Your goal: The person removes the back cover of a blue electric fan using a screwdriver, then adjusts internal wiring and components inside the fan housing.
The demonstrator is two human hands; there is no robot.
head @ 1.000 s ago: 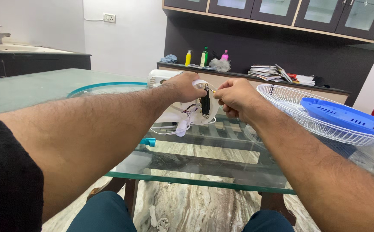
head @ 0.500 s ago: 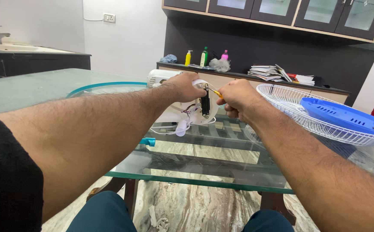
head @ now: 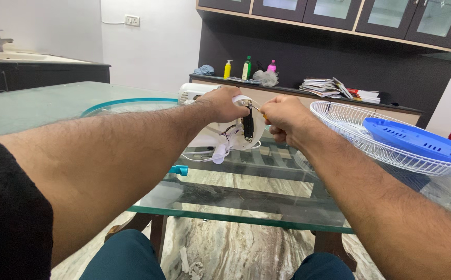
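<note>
fan motor (head: 233, 132) under left hand (head: 224, 103), right hand (head: 280, 118) perhaps with screwdriver

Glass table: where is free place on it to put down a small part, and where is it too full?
The glass table is bare along its near edge, between the two forearms. It is bare again on the far left, before the teal ring. It is crowded at the middle, where the left hand and right hand work on the white motor unit. On the right lies the white wire grille with the blue cover.
</note>
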